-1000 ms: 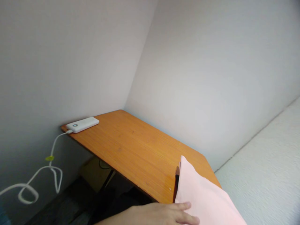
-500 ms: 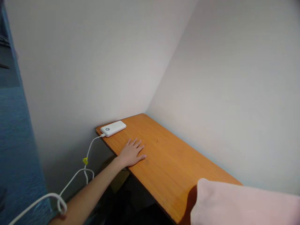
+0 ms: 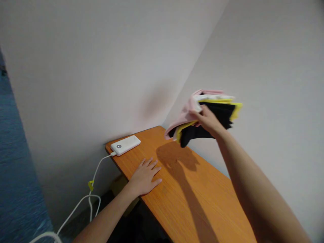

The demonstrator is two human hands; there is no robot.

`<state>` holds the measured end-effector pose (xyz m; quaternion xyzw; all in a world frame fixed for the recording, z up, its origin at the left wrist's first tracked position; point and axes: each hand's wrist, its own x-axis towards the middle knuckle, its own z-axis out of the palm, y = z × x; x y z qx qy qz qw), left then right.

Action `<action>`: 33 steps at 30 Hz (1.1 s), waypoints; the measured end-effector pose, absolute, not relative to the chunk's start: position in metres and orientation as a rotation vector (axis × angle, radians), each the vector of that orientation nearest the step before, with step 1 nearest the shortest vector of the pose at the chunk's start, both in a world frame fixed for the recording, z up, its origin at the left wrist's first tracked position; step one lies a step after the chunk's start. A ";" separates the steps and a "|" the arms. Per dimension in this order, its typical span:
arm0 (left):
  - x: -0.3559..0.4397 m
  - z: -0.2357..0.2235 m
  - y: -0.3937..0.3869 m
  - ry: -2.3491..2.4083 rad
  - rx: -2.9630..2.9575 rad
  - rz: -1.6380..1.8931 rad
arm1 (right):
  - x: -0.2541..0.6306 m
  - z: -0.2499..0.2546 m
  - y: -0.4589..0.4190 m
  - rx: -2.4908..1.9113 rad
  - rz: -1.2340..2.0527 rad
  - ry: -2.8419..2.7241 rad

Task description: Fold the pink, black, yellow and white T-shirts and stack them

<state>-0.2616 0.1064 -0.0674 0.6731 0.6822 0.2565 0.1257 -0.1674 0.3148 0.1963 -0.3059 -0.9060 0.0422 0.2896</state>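
My left hand [image 3: 145, 176] lies flat on the wooden table [image 3: 192, 199], fingers spread, near its left edge. A white power bank [image 3: 125, 145] sits just beyond it at the table's far corner. My right hand [image 3: 207, 120] is raised above the table and grips a stack of folded cloths [image 3: 202, 116] in pink, white, yellow and black. The stack hangs in the air near the corner of the walls and casts a shadow on the table.
A white cable [image 3: 95, 175] with a yellow tie runs from the power bank down off the table edge. Plain white walls meet behind the table. A blue surface [image 3: 15, 175] fills the left edge of the view.
My right hand has lifted the stack of cloths up from the near right into the air over the table. My left hand stays flat on the table.
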 end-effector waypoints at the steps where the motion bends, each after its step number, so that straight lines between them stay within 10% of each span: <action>1: -0.262 -0.067 0.106 1.988 1.956 0.740 | -0.182 0.181 0.319 -0.850 0.206 -2.532; 21: -0.263 -0.066 0.110 2.001 1.926 0.698 | -0.196 -0.009 0.348 -1.444 0.061 -2.461; 33: -0.264 -0.059 0.110 1.999 1.922 0.658 | -0.148 0.088 0.334 -1.042 -0.040 -2.224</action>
